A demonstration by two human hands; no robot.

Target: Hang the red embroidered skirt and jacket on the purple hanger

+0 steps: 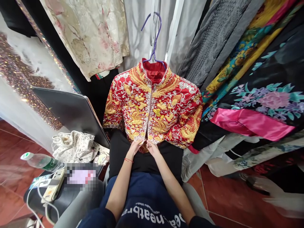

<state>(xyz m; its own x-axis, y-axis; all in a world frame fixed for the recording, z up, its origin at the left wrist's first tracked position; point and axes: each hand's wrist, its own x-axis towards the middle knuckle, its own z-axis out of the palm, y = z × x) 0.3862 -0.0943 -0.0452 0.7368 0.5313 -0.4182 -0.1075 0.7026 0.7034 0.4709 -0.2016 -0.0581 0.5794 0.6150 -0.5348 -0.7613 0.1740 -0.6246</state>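
Observation:
A red jacket (163,109) with dense gold and silver embroidery hangs on a purple wire hanger (159,30) in front of me. Its lower part rests over my black-clad lap. Both hands are at the bottom of the front opening. My left hand (136,147), with a red string on the wrist, pinches the hem left of the opening. Just across the gap, my right hand (152,148) has its fingers closed on the hem's other corner. The two front edges lie close together, with a narrow gap low down.
Hung garments crowd both sides, among them a grey cable-knit piece (213,41) and a floral cloth (95,41). To the left stand a dark flat panel (71,110), a dotted drawstring bag (74,147), a plastic bottle (42,161) and a power strip (54,185) with white cables.

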